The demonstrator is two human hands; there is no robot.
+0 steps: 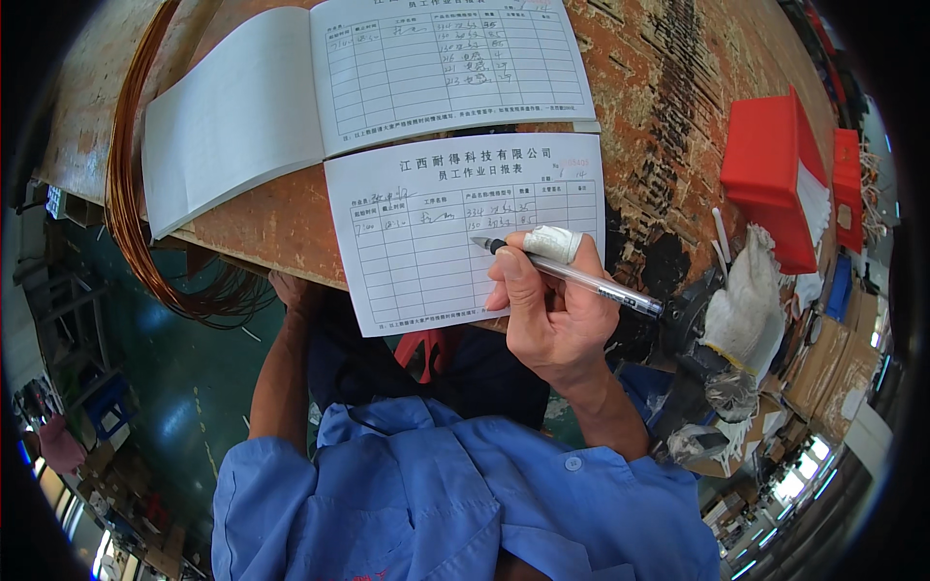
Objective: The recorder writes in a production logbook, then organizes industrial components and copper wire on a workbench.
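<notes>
My right hand (567, 310) grips a clear-barrelled pen (572, 278) with black ends, its tip over the table rows of a printed paper form (426, 276). White tape wraps one finger of that hand. Handwriting fills the form's upper rows, and its near edge overhangs the worn wooden table (281, 237). Above it lies an open form pad (446, 58), with a blank white page (237, 116) turned to the left. My left hand (295, 289) is at the table's front edge, left of the form; its fingers are mostly hidden there.
A coil of copper wire (126, 184) hangs over the table's left edge, near my left hand. To the right are a red plastic bin (770, 174), a dirty white work glove (746, 305) and cardboard boxes (833, 358). Dark metal frames (73, 320) stand on the green floor at left.
</notes>
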